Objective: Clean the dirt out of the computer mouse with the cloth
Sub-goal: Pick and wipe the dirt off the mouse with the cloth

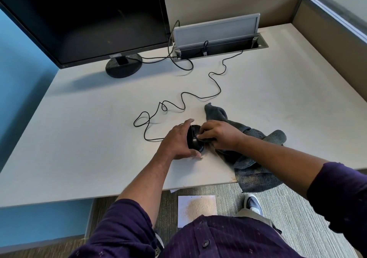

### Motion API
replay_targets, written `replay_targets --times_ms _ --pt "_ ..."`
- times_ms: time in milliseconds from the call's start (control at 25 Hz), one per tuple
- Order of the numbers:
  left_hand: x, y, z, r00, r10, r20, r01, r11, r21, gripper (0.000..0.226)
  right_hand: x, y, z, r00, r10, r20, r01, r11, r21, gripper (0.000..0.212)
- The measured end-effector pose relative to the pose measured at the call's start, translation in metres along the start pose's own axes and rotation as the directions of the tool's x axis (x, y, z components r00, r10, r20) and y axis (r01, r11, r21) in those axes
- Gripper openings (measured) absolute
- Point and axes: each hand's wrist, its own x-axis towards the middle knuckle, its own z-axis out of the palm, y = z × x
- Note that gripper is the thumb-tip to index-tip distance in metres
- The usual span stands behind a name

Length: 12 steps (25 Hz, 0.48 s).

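Black plastic shows between my two hands: it is the computer mouse, tipped up on its side near the front edge of the bench. My left hand wraps around it, fingers curled over the far end and thumb down by the bench top. My right hand has its fingers bent and pinches a bit of the grey cloth against the mouse. I cannot see the fingertips well, because they are tucked in against the mouse.

Most of the cloth lies bunched up under and behind my right hand. One end of it hangs over the front edge of the bench.

A thin black cord runs in loops from the mouse across the bench to an open cable slot at the back. A dark monitor stands on its round foot at the back left.

Down on the floor, just past the bench edge, lies a white sheet of paper with a little pile of sandy dirt on it. My shoe is beside it on the carpet.
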Motion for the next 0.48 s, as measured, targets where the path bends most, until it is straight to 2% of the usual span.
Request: replay_targets --times_ms 120,160,280,320,480 --pt "0.001 0.0 0.0 1.0 -0.003 -0.004 0.003 1.0 0.001 0.132 -0.001 0.005 -0.012 0.969 -0.214 0.127 0.212 0.977 0.028 0.031" --pt "0.001 0.0 0.0 1.0 -0.003 -0.003 0.003 1.0 0.0 0.133 0.003 0.01 -0.016 0.97 -0.207 0.127 0.207 0.978 0.012 0.031" --pt "0.0 0.0 0.0 1.0 -0.006 0.001 0.006 1.0 -0.001 0.134 0.009 0.011 -0.015 0.999 -0.037 0.021 0.037 0.999 -0.026 0.035" --pt "0.0 0.0 0.0 1.0 -0.007 0.002 0.007 1.0 -0.003 0.134 0.007 0.008 -0.011 1.0 -0.029 0.009 0.029 0.999 -0.025 0.037" --pt "0.0 0.0 0.0 1.0 -0.006 -0.005 0.006 1.0 -0.011 0.134 -0.003 0.001 -0.008 0.965 -0.226 0.132 0.219 0.974 0.06 0.035"
